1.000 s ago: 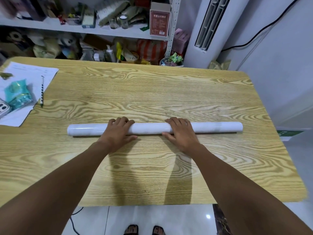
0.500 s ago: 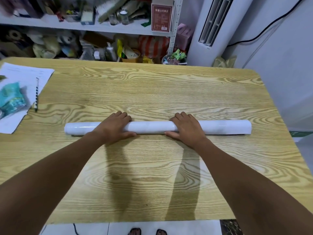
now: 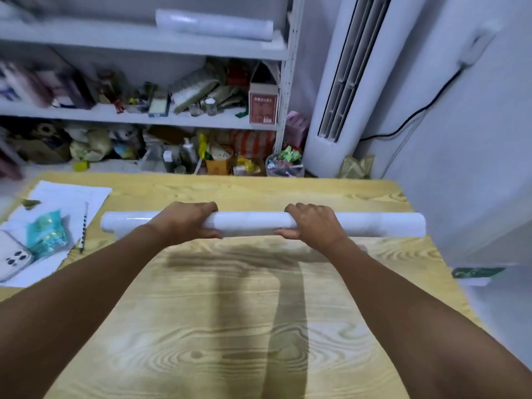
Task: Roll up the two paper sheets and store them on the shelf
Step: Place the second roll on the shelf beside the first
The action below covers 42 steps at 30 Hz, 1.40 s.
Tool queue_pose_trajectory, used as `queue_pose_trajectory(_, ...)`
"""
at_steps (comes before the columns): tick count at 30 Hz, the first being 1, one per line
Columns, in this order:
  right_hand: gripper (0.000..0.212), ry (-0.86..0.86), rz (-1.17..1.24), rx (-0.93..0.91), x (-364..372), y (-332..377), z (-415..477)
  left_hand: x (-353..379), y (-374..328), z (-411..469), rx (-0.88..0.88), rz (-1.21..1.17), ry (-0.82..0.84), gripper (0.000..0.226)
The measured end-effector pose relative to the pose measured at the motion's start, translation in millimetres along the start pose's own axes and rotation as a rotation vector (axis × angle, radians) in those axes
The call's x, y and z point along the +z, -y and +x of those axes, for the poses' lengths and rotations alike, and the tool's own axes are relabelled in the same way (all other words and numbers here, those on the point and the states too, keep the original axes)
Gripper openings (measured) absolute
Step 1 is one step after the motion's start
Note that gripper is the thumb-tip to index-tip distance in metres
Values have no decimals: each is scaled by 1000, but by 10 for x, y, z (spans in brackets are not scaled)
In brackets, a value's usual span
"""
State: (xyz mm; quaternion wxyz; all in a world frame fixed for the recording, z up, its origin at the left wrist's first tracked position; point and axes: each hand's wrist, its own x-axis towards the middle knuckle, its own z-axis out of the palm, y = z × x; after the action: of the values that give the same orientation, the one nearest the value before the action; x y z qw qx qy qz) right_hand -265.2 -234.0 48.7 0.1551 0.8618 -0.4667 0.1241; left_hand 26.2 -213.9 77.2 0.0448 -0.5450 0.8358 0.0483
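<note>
Half a second ago the long white rolled-up paper tube lay flat on the light wood-grain table with both palms resting on top of it. Now it is raised clear of the tabletop, level and crosswise, and its blurred shadow falls on the wood nearer the person. The left hand grips the tube left of its middle, fingers curled over the top and thumb underneath at the front. The right hand grips it the same way right of the middle. The view has also tilted upward, so more of the grey metal shelf unit shows than before. A second white rolled paper sheet lies on its upper board, near the right upright. On the table's left side the white printed sheet, the teal plastic packet and the thin pencil lie as they did. A phone in a clear case is cut off by the left edge. Both hands cover the stretches of tube they hold, and their fingertips are out of sight behind it. The clutter on the lower shelves is smeared by motion and mostly unreadable, apart from a red-brown cardboard box. Both forearms run out of the bottom edge.
</note>
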Motion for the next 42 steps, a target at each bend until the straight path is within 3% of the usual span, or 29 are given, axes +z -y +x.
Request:
queue_pose_trajectory(9,52,-276,-134,16,-1484,-167,721,-1691,60,-224,-21,208,-250,44)
queue_pose_trajectory(17,57,-397,-152,-65,-2848,-61,1235,-2990,31,-891,-117,258,-506,44)
queue_pose_trajectory(21,57,-476,-136,-144,-3326,123,1356,-3425,65,-1356,-149,265,-536,50)
queue_pose_trajectory(29,65,-469,-44,-233,-3515,654,1560,-3572,305,-2198,-265,361,-521,48)
queue_pose_trajectory(36,58,-447,-55,-331,-3460,1355,1739,-3357,695,-2851,-393,350,-465,54)
queue_pose_trajectory(42,62,-428,-55,-390,-3422,2063,1971,-3160,973,-3266,-486,440,-295,42)
